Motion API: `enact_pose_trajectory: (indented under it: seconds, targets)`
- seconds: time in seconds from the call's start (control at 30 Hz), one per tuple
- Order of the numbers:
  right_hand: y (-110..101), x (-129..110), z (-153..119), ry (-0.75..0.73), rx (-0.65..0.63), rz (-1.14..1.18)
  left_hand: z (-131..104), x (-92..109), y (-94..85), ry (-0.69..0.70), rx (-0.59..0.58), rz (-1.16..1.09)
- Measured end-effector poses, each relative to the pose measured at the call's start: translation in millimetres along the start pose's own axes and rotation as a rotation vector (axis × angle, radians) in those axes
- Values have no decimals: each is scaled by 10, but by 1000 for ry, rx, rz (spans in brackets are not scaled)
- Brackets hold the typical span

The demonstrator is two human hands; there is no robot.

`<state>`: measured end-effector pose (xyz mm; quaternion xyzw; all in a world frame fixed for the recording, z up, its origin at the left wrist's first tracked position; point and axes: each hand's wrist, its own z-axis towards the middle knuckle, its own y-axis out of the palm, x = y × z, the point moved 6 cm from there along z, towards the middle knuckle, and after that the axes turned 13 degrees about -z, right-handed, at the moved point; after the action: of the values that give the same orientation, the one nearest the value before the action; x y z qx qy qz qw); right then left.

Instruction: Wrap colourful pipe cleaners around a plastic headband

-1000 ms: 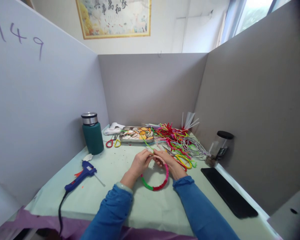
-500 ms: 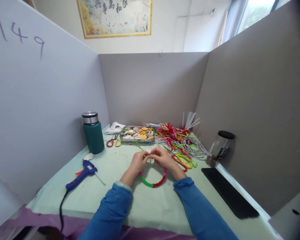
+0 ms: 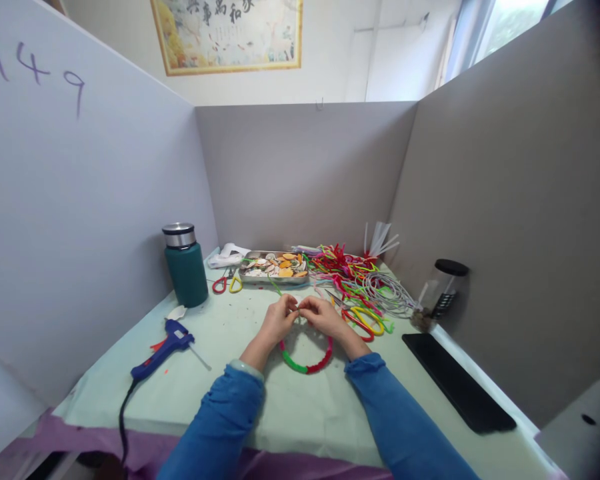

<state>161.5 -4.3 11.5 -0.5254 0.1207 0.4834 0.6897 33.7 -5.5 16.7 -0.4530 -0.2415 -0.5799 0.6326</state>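
A ring (image 3: 295, 364) wrapped in pink, green and red fuzzy pipe cleaner leans toward me above the table, its far side at my fingers. My left hand (image 3: 279, 319) is closed in a pinch at the ring's far side. Opposite it, my right hand (image 3: 325, 317) pinches the same spot, the fingertips of both hands almost touching. From behind my left fingers a thin green pipe cleaner (image 3: 274, 285) sticks up and away. The fingers hide the exact part of the ring they grip.
Scissors (image 3: 367, 323) with red and yellow handles lie right of my right hand, before a heap of pipe cleaners (image 3: 340, 263). A metal tray (image 3: 275, 280) of discs stands behind. At left are a blue glue gun (image 3: 163, 350) and green bottle (image 3: 187, 273); a black slab (image 3: 457, 383) lies right.
The fingers of both hands have shifted slightly at the ring's far side while keeping their pinch. The view has tilted a little; the other things have stayed put.
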Motion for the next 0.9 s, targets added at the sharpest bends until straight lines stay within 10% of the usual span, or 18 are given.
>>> enact_pose_trajectory:
  seconds: [0.5, 0.9]
  targets:
    - [-109, -139, -12, -115, 134, -169, 43, -227, 13, -289, 67, -527]
    - [-97, -141, -10, -93, 109, -153, 30, -216, -15, -330, 107, -513]
